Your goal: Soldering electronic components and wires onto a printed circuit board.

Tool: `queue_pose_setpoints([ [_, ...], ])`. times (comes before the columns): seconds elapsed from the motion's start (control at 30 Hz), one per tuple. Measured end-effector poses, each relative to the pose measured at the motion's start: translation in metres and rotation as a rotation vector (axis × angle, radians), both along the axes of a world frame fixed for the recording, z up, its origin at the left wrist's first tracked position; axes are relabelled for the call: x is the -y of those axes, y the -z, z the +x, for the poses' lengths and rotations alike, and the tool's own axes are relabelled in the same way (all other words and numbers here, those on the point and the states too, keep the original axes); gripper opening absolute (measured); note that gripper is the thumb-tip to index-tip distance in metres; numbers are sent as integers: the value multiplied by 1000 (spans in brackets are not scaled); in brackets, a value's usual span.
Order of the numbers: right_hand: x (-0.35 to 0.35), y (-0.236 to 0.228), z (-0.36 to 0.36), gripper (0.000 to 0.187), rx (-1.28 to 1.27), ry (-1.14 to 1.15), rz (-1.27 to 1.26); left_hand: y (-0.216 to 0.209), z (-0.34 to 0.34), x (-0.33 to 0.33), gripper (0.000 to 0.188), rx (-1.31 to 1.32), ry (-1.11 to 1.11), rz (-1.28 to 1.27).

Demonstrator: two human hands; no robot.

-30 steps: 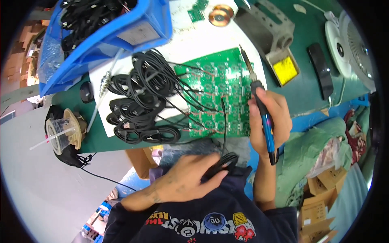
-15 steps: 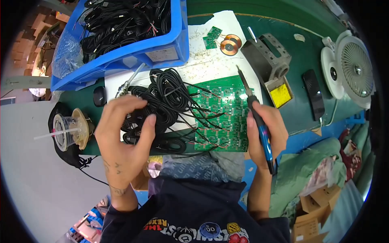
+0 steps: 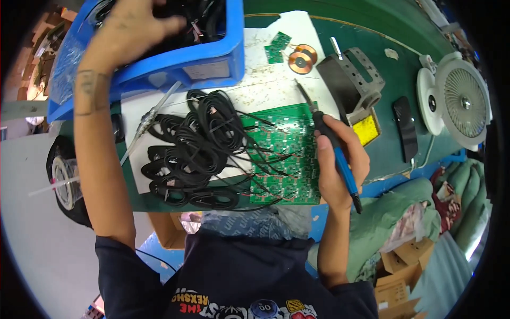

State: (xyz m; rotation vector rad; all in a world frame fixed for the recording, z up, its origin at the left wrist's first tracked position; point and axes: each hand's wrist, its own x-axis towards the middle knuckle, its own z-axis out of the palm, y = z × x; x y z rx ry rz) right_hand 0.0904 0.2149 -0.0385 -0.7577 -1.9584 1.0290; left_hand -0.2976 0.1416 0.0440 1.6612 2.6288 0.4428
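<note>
My right hand grips a blue and black soldering iron, its bare tip pointing up and left. Under and left of the tip lies a green panel of small circuit boards, with bundled black cables leading onto it from the left. My left hand is over the blue bin at the upper left, which is filled with black cables. Its thumb is stretched away from the fingers, which are slightly blurred and partly cut by the upper edge; I see nothing held.
A soldering iron stand with a yellow sponge stands right of the panel. Small green boards and copper coils lie behind it. Farther right are a phone and a white fan. A plastic cup sits at the left.
My left hand has moved up and left from the bundled cables to the blue bin. My right hand keeps the soldering iron and has shifted slightly left.
</note>
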Motion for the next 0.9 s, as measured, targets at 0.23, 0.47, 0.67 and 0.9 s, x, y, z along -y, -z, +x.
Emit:
queue_pose_setpoints([
  [0.23,-1,-5,2,33,66,-24,72,5,23,-6,21,-138,102,71],
  [0.47,3,1,7,31,-103,51,-78,-35,53,-10,23,-6,-384,258],
  [0.67,5,1,8,32,-197,144,-193,-37,50,-3,28,-106,-444,543],
  [0.9,4,0,16,31,-142,141,-50,-43,112,32,19,979,78,1041],
])
